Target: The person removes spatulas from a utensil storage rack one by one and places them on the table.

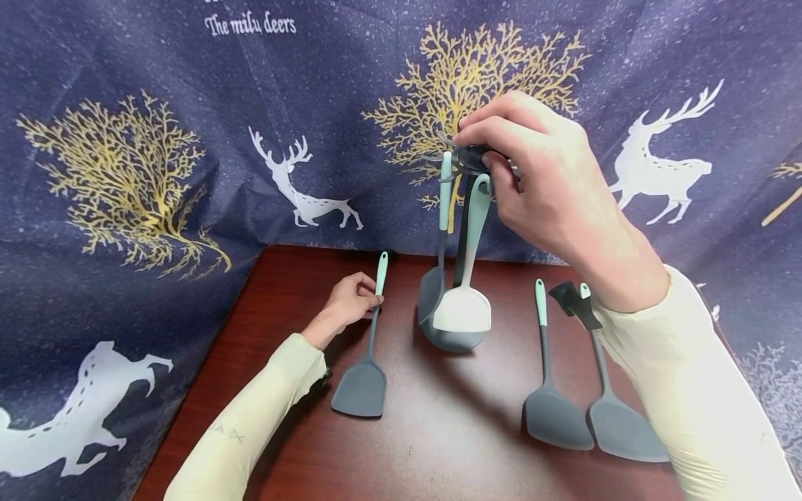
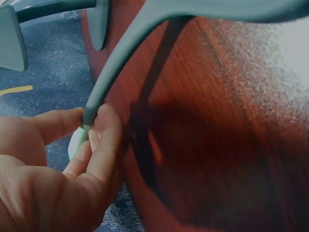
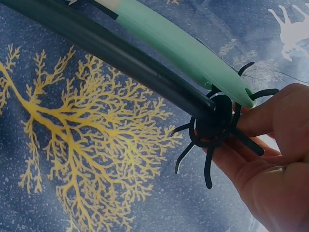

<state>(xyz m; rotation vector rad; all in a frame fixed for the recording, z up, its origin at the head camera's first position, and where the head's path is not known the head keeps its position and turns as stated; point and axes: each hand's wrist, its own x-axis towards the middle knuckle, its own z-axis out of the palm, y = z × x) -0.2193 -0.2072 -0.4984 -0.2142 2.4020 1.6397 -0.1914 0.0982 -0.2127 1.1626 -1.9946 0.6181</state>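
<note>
My left hand pinches a grey spatula low on its mint handle, at the left of the table. In the left wrist view, thumb and fingers close round the spatula's neck. My right hand grips the hooked top of a black utensil stand, near the backdrop. From the hooks hang a mint-handled utensil with a white head and one with a grey head. A grey rounded piece shows below them; whether it is the stand's base cannot be told.
Two more grey spatulas with mint handles, a nearer one and an outer one, lie on the right of the reddish-brown table. A black strap-like piece shows by my right sleeve. A blue patterned cloth hangs behind.
</note>
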